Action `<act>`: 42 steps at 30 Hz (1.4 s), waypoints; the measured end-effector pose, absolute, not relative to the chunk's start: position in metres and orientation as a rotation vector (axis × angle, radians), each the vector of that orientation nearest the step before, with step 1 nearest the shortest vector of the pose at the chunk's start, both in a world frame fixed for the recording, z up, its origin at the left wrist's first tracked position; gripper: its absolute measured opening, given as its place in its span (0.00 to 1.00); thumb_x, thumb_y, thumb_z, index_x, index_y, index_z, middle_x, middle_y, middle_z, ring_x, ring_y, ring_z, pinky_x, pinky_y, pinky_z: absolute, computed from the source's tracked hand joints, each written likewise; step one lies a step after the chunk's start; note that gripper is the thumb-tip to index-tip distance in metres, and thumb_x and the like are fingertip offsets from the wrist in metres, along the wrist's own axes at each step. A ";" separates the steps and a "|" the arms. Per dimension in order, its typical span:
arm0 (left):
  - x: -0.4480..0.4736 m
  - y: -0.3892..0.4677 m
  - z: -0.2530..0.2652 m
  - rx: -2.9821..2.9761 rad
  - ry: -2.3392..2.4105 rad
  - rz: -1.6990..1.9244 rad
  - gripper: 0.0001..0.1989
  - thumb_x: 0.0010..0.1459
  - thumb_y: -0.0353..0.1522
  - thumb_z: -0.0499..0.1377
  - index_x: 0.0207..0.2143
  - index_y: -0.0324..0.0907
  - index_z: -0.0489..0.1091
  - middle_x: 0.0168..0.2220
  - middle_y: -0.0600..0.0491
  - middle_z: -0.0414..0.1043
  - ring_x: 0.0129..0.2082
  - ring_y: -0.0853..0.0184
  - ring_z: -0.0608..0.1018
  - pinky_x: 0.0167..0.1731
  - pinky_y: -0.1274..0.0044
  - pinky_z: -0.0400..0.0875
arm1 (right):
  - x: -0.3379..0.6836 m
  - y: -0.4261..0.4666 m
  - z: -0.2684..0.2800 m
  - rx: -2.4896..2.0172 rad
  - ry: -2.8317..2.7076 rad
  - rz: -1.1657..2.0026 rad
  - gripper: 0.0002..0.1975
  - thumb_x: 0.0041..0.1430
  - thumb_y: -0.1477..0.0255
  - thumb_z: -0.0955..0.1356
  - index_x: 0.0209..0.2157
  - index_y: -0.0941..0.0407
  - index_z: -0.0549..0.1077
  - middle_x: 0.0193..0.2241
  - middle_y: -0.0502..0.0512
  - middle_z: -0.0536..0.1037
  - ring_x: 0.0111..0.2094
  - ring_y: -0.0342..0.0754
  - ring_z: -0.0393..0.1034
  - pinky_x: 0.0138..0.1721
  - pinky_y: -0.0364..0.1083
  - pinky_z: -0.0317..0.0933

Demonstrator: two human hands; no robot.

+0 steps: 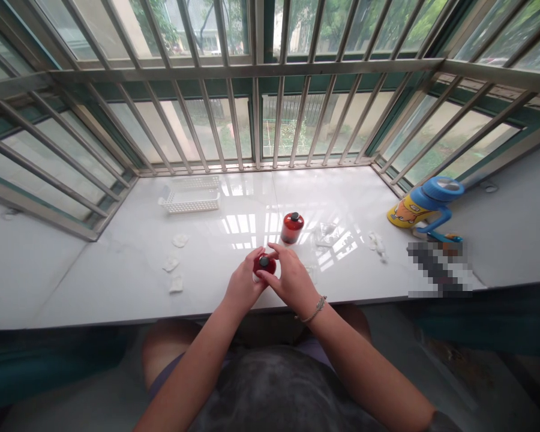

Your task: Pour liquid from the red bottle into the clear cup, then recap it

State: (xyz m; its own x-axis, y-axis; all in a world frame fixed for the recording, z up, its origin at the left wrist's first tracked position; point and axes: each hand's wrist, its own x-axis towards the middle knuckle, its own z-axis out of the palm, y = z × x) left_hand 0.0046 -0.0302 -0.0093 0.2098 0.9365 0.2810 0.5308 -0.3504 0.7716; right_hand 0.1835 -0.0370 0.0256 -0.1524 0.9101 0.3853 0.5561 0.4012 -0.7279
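Just below the middle of the frame, both hands meet over a small red bottle (264,264) with a black cap. The left hand (242,285) wraps its fingers around the bottle's near side and has it gripped; the right hand (292,279) curls over it from the right, thumb and fingertips closed on the cap end. The bottle stands upright on the white worktop (117,264) — its long axis vertical, cap pointing up toward the camera — so mostly the top shows.

Just beyond it, toward the centre of the frame, a second red bottle (292,227) with a black cap stands upright too, apart from the hands. A clear plastic wrapper (326,234) lies to its right, and white cotton pads (175,261) are scattered at centre left. A white plastic basket (191,195) sits further back on the left. At the right edge a blue and yellow water bottle (425,207) lies tilted — cap toward the upper right.
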 end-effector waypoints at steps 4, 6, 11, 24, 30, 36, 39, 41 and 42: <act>0.004 -0.030 -0.011 1.959 1.350 1.026 0.40 0.59 0.30 0.71 0.69 0.51 0.59 0.68 0.46 0.71 0.66 0.55 0.76 0.65 0.61 0.75 | 0.188 -0.045 0.023 -1.338 -1.715 0.492 0.30 0.64 0.60 0.76 0.60 0.53 0.65 0.42 0.59 0.77 0.45 0.59 0.75 0.50 0.62 0.74; 0.005 -0.029 -0.011 1.938 1.367 1.027 0.40 0.58 0.32 0.72 0.68 0.51 0.60 0.68 0.47 0.71 0.65 0.55 0.77 0.64 0.62 0.76 | 0.189 -0.047 0.023 -1.266 -1.730 0.561 0.32 0.66 0.61 0.74 0.64 0.52 0.61 0.52 0.63 0.77 0.54 0.60 0.75 0.58 0.62 0.72; 0.005 -0.030 -0.008 1.915 1.375 1.032 0.40 0.57 0.34 0.74 0.68 0.52 0.61 0.67 0.48 0.71 0.65 0.55 0.77 0.64 0.63 0.77 | 0.189 -0.050 0.023 -1.201 -1.754 0.715 0.30 0.68 0.66 0.71 0.66 0.51 0.58 0.57 0.63 0.76 0.60 0.58 0.73 0.64 0.62 0.68; 0.009 -0.032 -0.007 1.915 1.358 1.051 0.38 0.56 0.27 0.72 0.66 0.50 0.62 0.65 0.48 0.73 0.63 0.56 0.79 0.62 0.63 0.77 | 0.183 -0.040 0.026 -1.257 -1.787 0.698 0.29 0.66 0.75 0.71 0.65 0.48 0.63 0.54 0.58 0.79 0.59 0.57 0.72 0.63 0.62 0.68; 0.013 -0.036 -0.008 1.877 1.389 1.062 0.37 0.55 0.25 0.71 0.64 0.49 0.63 0.61 0.48 0.77 0.59 0.57 0.82 0.59 0.64 0.79 | 0.180 -0.030 0.031 -1.287 -1.794 0.650 0.20 0.60 0.77 0.75 0.51 0.50 0.72 0.42 0.54 0.80 0.49 0.57 0.73 0.53 0.58 0.71; 0.014 -0.037 -0.009 1.920 1.376 1.083 0.33 0.57 0.27 0.70 0.63 0.50 0.65 0.60 0.49 0.77 0.58 0.57 0.82 0.59 0.63 0.79 | 0.179 -0.038 0.036 -1.315 -1.818 0.587 0.15 0.63 0.76 0.73 0.50 0.51 0.72 0.43 0.57 0.80 0.48 0.59 0.72 0.51 0.59 0.72; 0.015 -0.039 -0.010 1.957 1.388 1.093 0.32 0.59 0.29 0.70 0.63 0.50 0.65 0.60 0.48 0.77 0.58 0.57 0.82 0.59 0.62 0.79 | 0.190 -0.044 0.037 -1.263 -1.917 0.487 0.22 0.66 0.71 0.73 0.60 0.50 0.70 0.54 0.61 0.78 0.58 0.62 0.70 0.60 0.65 0.68; 0.017 -0.039 -0.011 1.991 1.389 1.093 0.32 0.60 0.33 0.72 0.64 0.50 0.64 0.61 0.47 0.77 0.59 0.55 0.81 0.60 0.60 0.78 | 0.207 -0.048 0.032 -1.287 -1.959 0.380 0.22 0.68 0.67 0.72 0.61 0.50 0.70 0.60 0.64 0.75 0.62 0.64 0.68 0.63 0.68 0.65; 0.018 -0.038 -0.012 2.013 1.386 1.095 0.34 0.60 0.35 0.72 0.64 0.50 0.64 0.61 0.47 0.76 0.59 0.55 0.81 0.61 0.60 0.77 | 0.219 -0.050 0.027 -1.313 -1.972 0.329 0.20 0.69 0.66 0.71 0.61 0.50 0.71 0.60 0.65 0.74 0.63 0.64 0.67 0.63 0.68 0.64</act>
State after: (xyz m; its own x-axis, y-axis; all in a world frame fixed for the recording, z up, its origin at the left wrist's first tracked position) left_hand 0.0182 -0.0383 -0.0118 0.1756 0.9198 0.3510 0.5544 -0.3870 0.7368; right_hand 0.2189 -0.0497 0.0273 -0.2099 0.8775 0.4312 0.6900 0.4454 -0.5706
